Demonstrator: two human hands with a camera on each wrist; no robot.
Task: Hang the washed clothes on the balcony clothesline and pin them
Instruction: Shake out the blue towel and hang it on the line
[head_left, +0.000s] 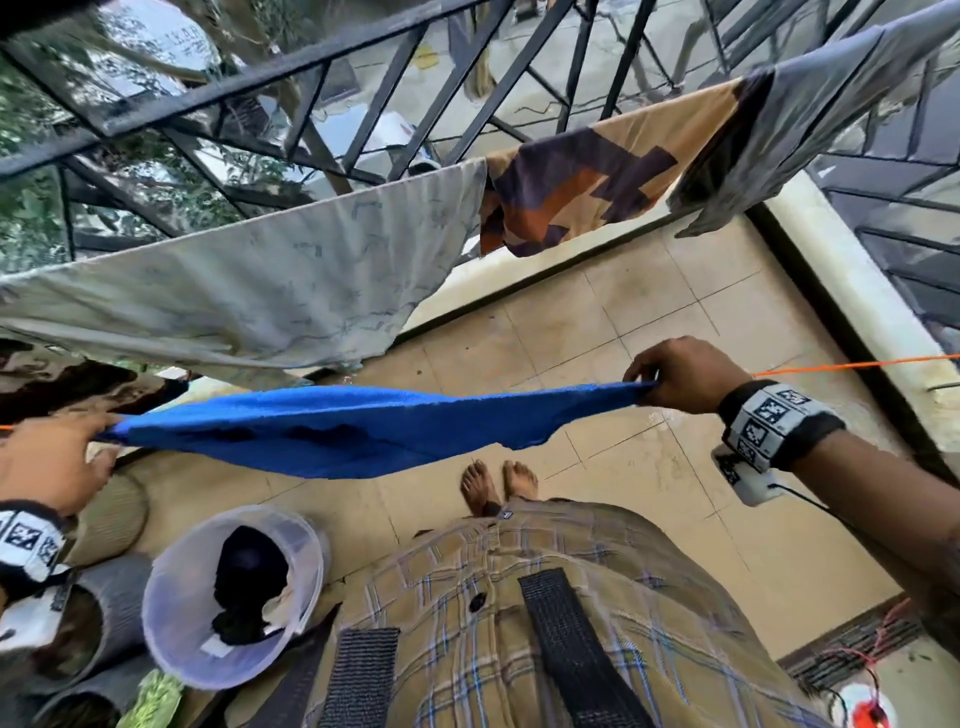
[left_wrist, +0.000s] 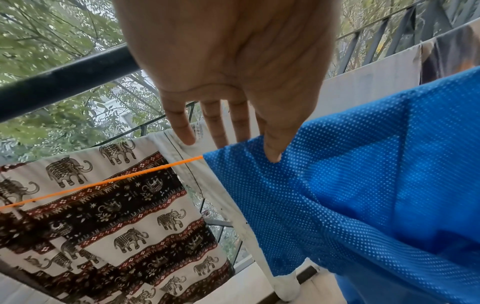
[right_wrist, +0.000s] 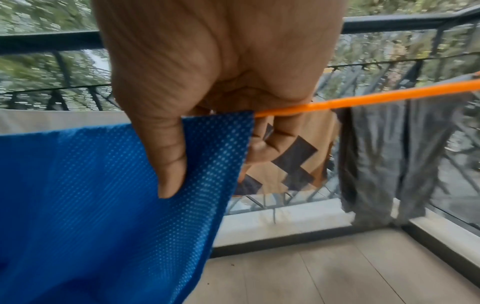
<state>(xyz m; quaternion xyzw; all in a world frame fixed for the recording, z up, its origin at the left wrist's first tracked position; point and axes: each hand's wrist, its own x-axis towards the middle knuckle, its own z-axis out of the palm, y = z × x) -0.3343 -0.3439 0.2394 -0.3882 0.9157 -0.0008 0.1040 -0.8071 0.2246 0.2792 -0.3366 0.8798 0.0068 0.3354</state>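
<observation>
A blue mesh garment lies draped over the orange clothesline and is stretched between both hands. My left hand holds its left end, one digit in front of the cloth and the straight fingers behind it. My right hand pinches the right end at the line, thumb in front and fingers behind. No clothespin shows in any view.
A farther line carries a white cloth, an orange and purple patterned one, a grey one and an elephant-print cloth. A clear bucket with dark clothes stands at my left. The black railing bounds the tiled balcony.
</observation>
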